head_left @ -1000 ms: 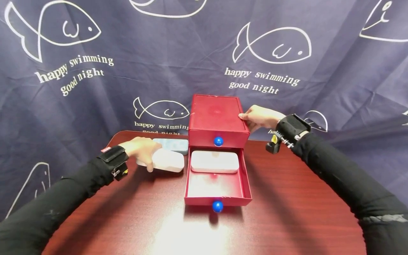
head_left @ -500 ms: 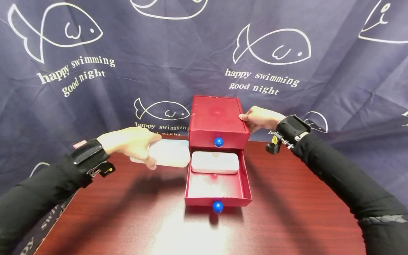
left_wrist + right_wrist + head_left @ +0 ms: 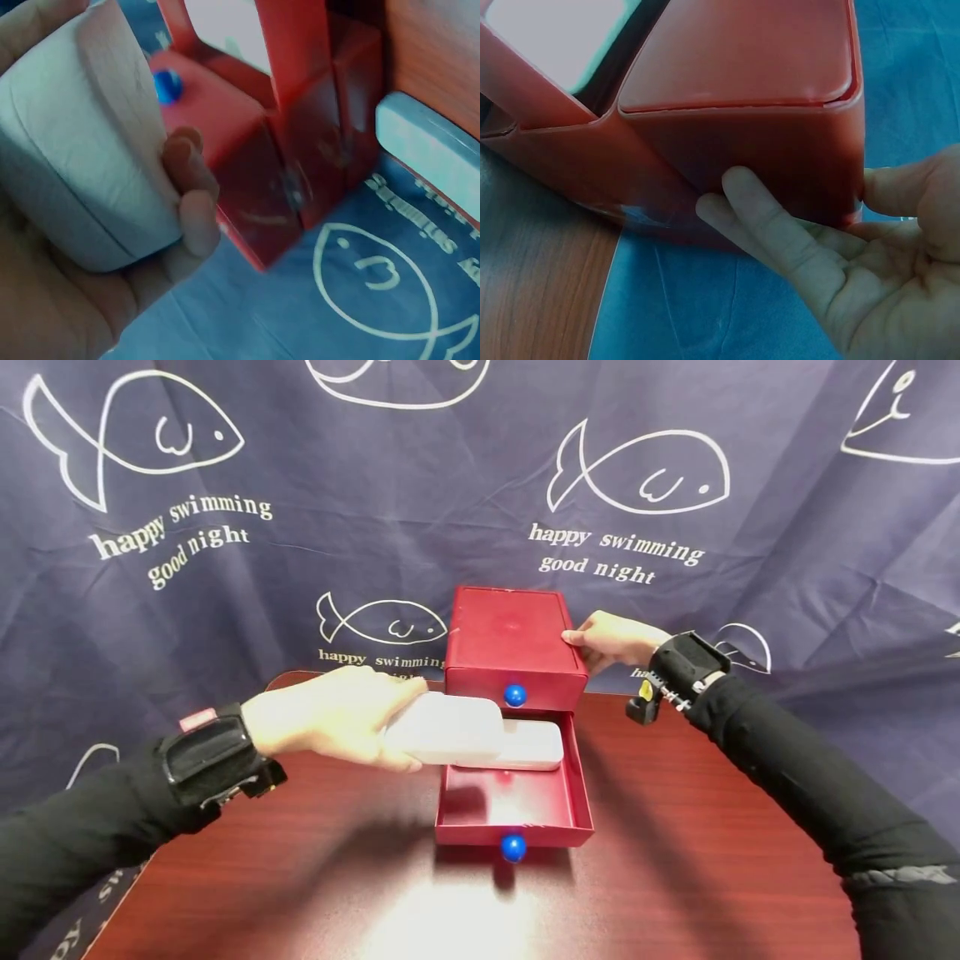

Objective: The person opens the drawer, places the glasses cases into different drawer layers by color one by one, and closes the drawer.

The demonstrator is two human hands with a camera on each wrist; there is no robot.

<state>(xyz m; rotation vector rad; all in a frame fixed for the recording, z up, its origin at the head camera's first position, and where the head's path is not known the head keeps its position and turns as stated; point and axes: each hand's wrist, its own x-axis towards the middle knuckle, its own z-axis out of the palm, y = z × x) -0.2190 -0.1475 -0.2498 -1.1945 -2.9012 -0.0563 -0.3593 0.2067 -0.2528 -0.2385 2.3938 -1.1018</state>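
Holding the white case [image 3: 450,731] in the left hand [image 3: 341,714], farther right than half a second ago: moved from over the table [image 3: 712,827], just left of the drawer [image 3: 555,836], to above the drawer's left part. Casting a shadow onto the drawer's floor there, bright before. Gripping by the left end, fingers narrowed around the white case, thumb along the near edge and fingertips on the far edge; leaving the right end free, jutting rightward past the fingertips. Covering, in the head view, the left end of a second case [image 3: 536,745], also white, lying in the far part of the drawer; cannot tell whether touching it. Resting the right hand [image 3: 611,637] against the right side of the red box [image 3: 517,631], fingers fairly straight, in the same place as before. On the front of the red box, an upper knob [image 3: 515,696], and on the drawer, a lower knob [image 3: 513,847], both blue. Hiding the blue case [image 3: 431,139] from the head view, but showing it in the left wrist view, left of the red box. At the far side, a dark curtain [image 3: 405,485] with white fish and lettering.
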